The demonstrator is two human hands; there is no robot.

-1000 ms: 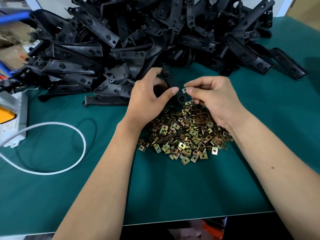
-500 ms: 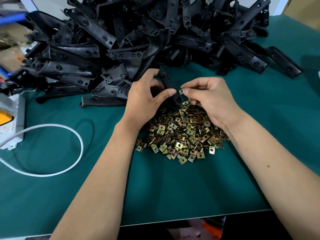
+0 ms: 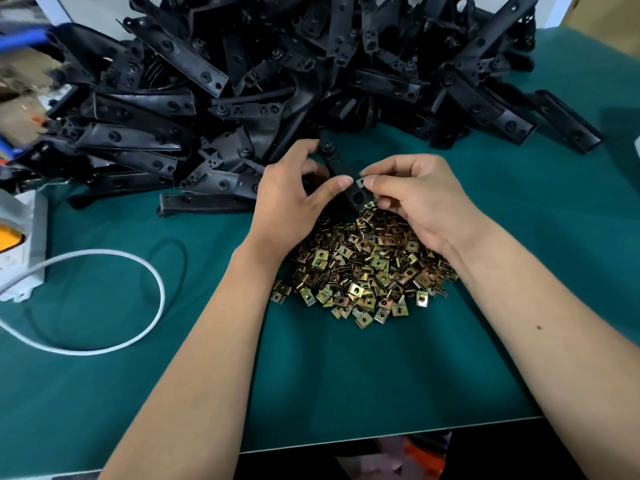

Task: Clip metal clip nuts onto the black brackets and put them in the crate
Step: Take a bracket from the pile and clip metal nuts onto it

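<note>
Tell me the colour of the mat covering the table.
Dark teal green mat, plain with no pattern, seen in the head view.

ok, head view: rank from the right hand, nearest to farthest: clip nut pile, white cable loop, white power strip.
From the right hand:
1. Clip nut pile: directly under and just toward the person from the hand.
2. White cable loop: on the green mat, left of the left forearm.
3. White power strip: at the far left edge of the table, beyond the cable loop.

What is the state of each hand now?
Left hand: grips the long black plastic bracket.
Right hand: pinches a small square metal clip nut at the bracket's edge.
</note>
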